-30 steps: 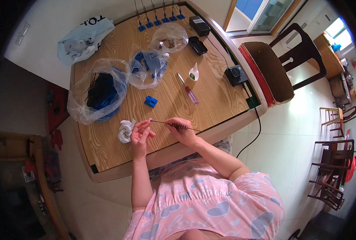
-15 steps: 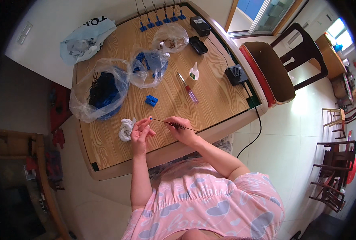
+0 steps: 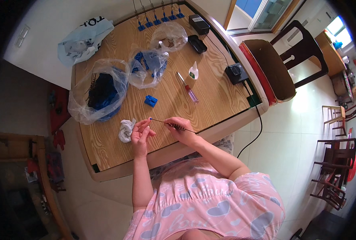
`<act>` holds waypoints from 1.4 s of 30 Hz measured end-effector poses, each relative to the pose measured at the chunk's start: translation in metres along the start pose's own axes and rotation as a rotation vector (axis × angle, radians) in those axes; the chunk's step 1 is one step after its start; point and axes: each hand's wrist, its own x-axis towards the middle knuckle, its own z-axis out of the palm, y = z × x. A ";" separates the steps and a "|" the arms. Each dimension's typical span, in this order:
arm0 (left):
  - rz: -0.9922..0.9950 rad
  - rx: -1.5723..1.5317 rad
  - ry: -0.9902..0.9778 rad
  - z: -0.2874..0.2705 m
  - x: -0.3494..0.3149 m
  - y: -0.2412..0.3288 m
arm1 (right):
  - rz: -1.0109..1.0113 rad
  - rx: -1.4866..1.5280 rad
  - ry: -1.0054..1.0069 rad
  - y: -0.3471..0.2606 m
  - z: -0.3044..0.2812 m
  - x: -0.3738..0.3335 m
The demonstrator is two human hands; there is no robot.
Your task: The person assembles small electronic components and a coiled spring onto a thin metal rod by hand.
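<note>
Near the table's front edge, my right hand (image 3: 182, 131) is closed round a thin dark rod with a coiled spring section (image 3: 177, 127). One end of the rod points past my wrist, and the other reaches toward my left hand (image 3: 140, 134). Thumb and forefinger there pinch a small blue tip (image 3: 150, 119) at the rod's end; its exact shape is too small to tell. A crumpled white tissue (image 3: 126, 131) lies just left of that hand. Farther up sits a blue plastic block-like piece (image 3: 150, 101), touched by neither hand.
Clear plastic bags hold dark coiled parts (image 3: 100, 92), blue pieces (image 3: 148, 66) and small brown bits (image 3: 168, 40). A screwdriver (image 3: 189, 91) and white glue bottle (image 3: 193, 72) lie centrally. Several spring rods on blue bases (image 3: 156, 20) stand at the back. Black adapters (image 3: 236, 74) with cables line the right edge.
The view has shifted very slightly. Both hands keep the same hold on the spring rod and its blue tip.
</note>
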 end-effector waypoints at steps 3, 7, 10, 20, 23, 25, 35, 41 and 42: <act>-0.018 0.020 -0.005 -0.002 0.000 0.000 | -0.008 0.000 0.000 0.000 0.001 0.000; -0.046 0.018 -0.031 -0.003 0.002 0.001 | 0.016 -0.021 -0.033 -0.001 0.000 0.001; -0.055 0.051 -0.058 -0.001 0.002 0.004 | 0.022 -0.037 -0.036 -0.001 0.000 0.002; -0.036 0.145 -0.055 0.003 0.000 0.006 | 0.178 0.121 0.025 -0.002 0.004 0.003; -0.008 0.164 -0.058 0.001 0.001 0.001 | 0.220 0.145 0.024 -0.003 0.003 0.003; -0.013 0.159 -0.061 0.000 0.001 0.000 | 0.229 0.152 0.023 -0.002 0.003 0.003; -0.005 0.185 -0.064 0.001 0.000 0.000 | 0.221 0.154 0.042 -0.002 0.004 0.002; -0.010 0.182 -0.076 -0.001 0.001 -0.001 | 0.184 0.141 0.055 -0.002 0.004 0.002; -0.013 0.175 -0.078 -0.001 0.001 0.000 | 0.193 0.138 0.049 -0.002 0.004 0.003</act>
